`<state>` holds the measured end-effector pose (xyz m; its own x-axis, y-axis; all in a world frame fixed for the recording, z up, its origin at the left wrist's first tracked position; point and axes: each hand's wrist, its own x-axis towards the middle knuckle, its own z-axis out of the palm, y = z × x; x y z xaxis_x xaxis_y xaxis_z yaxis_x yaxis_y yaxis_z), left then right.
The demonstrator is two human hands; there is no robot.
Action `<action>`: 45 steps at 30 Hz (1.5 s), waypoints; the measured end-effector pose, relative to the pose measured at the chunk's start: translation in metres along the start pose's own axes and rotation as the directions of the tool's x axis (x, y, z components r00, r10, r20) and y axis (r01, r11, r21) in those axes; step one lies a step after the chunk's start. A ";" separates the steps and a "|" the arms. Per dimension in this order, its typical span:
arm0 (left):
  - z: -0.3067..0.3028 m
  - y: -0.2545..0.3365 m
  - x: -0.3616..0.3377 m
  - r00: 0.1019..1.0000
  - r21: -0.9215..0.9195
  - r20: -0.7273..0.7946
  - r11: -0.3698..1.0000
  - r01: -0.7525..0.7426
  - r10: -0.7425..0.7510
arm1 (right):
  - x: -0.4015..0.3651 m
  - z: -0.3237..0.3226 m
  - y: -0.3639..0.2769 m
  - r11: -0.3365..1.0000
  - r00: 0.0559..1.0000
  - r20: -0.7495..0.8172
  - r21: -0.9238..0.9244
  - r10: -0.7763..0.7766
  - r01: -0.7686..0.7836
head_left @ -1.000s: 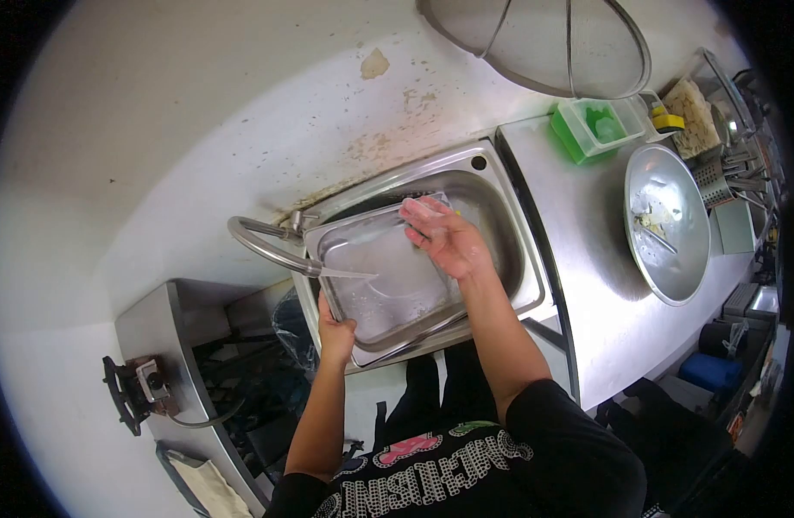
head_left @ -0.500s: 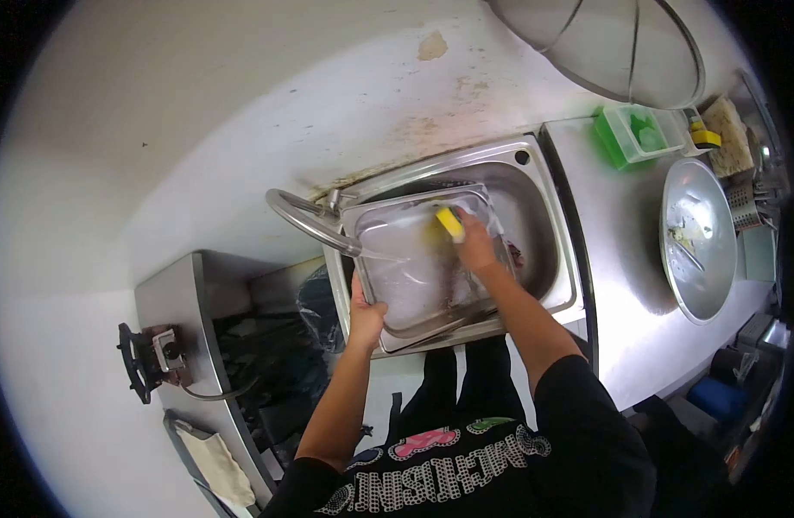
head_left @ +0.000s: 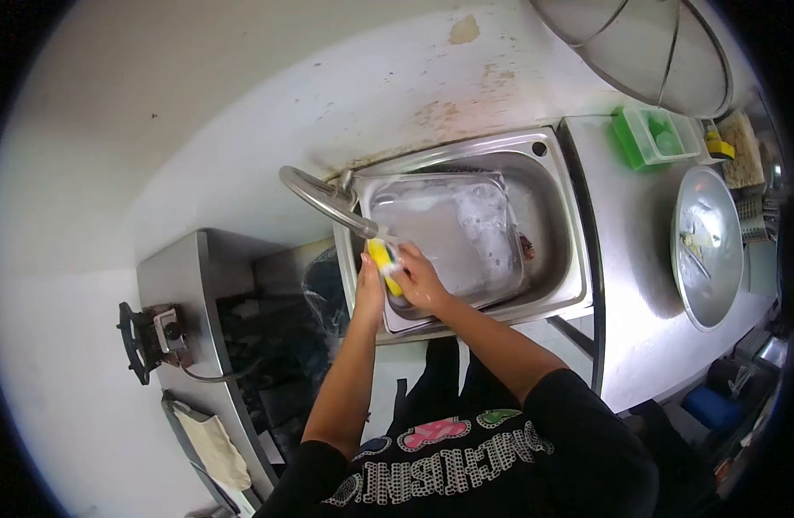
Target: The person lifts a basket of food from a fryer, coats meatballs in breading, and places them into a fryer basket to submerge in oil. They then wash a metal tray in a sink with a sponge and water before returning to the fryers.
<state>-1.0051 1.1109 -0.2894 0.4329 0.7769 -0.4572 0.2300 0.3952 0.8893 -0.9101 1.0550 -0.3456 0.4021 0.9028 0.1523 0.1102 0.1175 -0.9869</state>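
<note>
2 bare hands meet at the left end of a metal pan (head_left: 431, 216), which sits in the left part of the sink (head_left: 563, 207). The left hand (head_left: 370, 295) is closed on the pan's left rim, steadying it, though some of its fingers are hidden. The right hand (head_left: 420, 281) is wrapped around a yellow sponge (head_left: 383, 255) and presses it to the inside of that same end, just beside the left hand. Above them, the curved tap (head_left: 326, 205) lets out a thin stream close to the sponge. White foam (head_left: 487, 220) lies in the right half of the pan.

The step in hand looks like rubbing the pan's left wall and rim. Any further stroke there calls for a firm left grip and a sponge held flat, with the knuckles kept away from the tap's mouth.

On the right, the metal tabletop (head_left: 626, 345) carries a big bowl (head_left: 712, 229) with food scraps and a utensil in it. Beyond the bowl, on the far side, stands a green tub (head_left: 636, 142), with a second sponge (head_left: 720, 148) to its right. A small reddish thing (head_left: 526, 248) (too blurred to name) lies in the sink beside the pan.
</note>
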 end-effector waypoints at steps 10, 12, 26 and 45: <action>0.002 0.002 0.008 0.990 -0.090 0.095 0.991 -0.094 0.103 | 0.046 0.007 0.011 0.979 0.964 -0.189 0.122 0.186 -0.164; 0.003 0.005 0.010 0.997 -0.125 0.061 0.991 -0.036 0.044 | 0.027 0.003 0.012 0.984 0.981 -0.121 0.111 0.152 -0.139; -0.006 -0.010 0.028 0.998 -0.020 0.001 0.998 -0.056 0.056 | -0.002 0.016 -0.026 0.931 0.937 -0.050 -0.111 0.345 -0.349; 0.010 0.011 0.018 0.986 -0.023 0.004 0.986 -0.167 0.167 | -0.073 -0.087 -0.009 0.863 0.884 0.258 -0.436 0.391 -0.255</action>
<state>-0.9867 1.1241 -0.2881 0.4687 0.8302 -0.3019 0.1338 0.2711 0.9532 -0.8613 0.9521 -0.3437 0.1643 0.9502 -0.2648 0.3891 -0.3091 -0.8678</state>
